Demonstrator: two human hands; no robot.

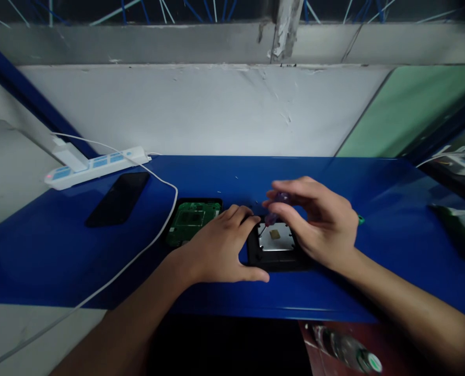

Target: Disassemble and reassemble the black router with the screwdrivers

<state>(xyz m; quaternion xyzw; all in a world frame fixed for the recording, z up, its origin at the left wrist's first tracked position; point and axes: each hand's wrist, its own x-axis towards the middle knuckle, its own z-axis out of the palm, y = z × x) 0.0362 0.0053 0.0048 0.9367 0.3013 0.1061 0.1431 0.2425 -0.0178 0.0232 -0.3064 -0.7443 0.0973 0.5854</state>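
My right hand is closed around the translucent purple handle of a small screwdriver. Its shaft points down at the upper left part of a silver metal plate with a tan square in its middle. The plate sits inside a black plastic housing lying on the blue table. My left hand is spread along the housing's left side, fingertips at its upper left corner and thumb near its lower left edge. Left of that hand lies a green circuit board in another black shell, partly covered by the hand.
A dark phone and a white power strip with a plugged-in charger are on the left. A white cable crosses the table. At right is a green and white packet; a plastic bottle lies below.
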